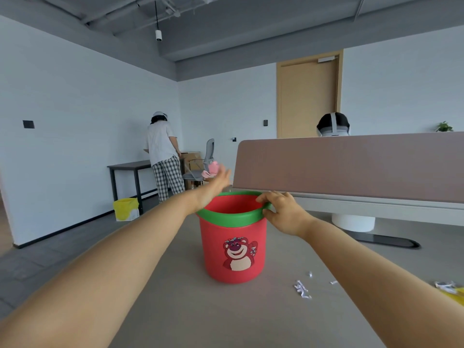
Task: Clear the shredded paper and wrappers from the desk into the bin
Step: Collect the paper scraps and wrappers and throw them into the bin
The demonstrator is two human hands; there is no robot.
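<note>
Here, the bin (234, 247) is standing on the table (175, 297) in the centre of the frame, red with a green rim and a bear picture. The right hand (281, 212) is gripping the rim at its right side, the fingers (266, 198) curling over the edge. The left hand (216, 182) is reaching above the far left part of the rim. It is blurred, and a pink piece (213, 170) is showing at its fingertips, but I cannot tell if the fingers are holding it. Paper shreds (302, 290) are lying on the table at lower right, apart from the bin. A yellow piece (455, 293) is lying at the right edge. A person (163, 156) is standing at middle left.
</note>
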